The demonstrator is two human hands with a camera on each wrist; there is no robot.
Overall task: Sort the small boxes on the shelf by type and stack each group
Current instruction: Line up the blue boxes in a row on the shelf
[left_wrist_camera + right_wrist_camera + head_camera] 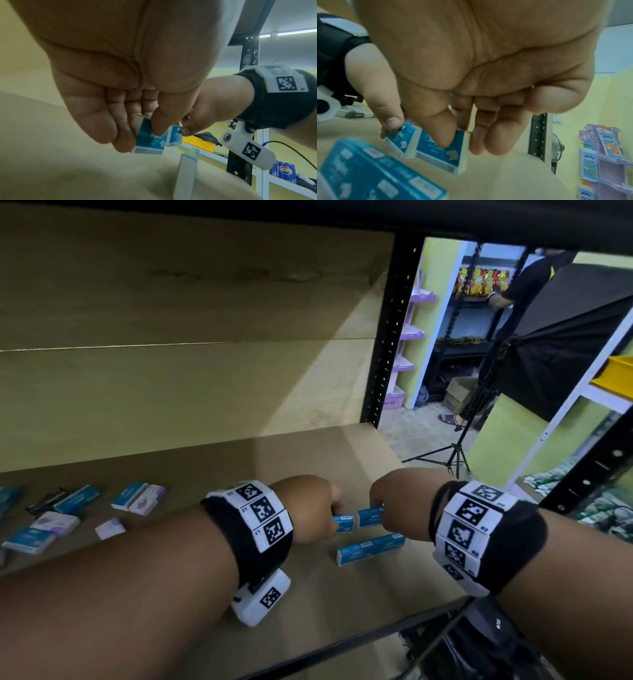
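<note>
Two small blue boxes are held just above the cardboard-lined shelf (281, 460), side by side and nearly touching. My left hand (322, 513) pinches one small blue box (343, 523) (148, 140) between its thumb (160, 125) and curled fingers. The other small blue box (370, 517) (441, 155) is pinched in my right hand (385, 508), thumb (440, 129) on top. Just in front of both hands a longer blue box (371, 549) (368, 174) lies flat on the shelf.
Several loose blue boxes (130, 495) and purple boxes (54, 523), plus a dark one (46, 500), lie scattered at the shelf's left. A black upright post (390, 333) marks the right end. The shelf's front edge (359, 637) runs below my wrists. A person (527, 282) stands far back.
</note>
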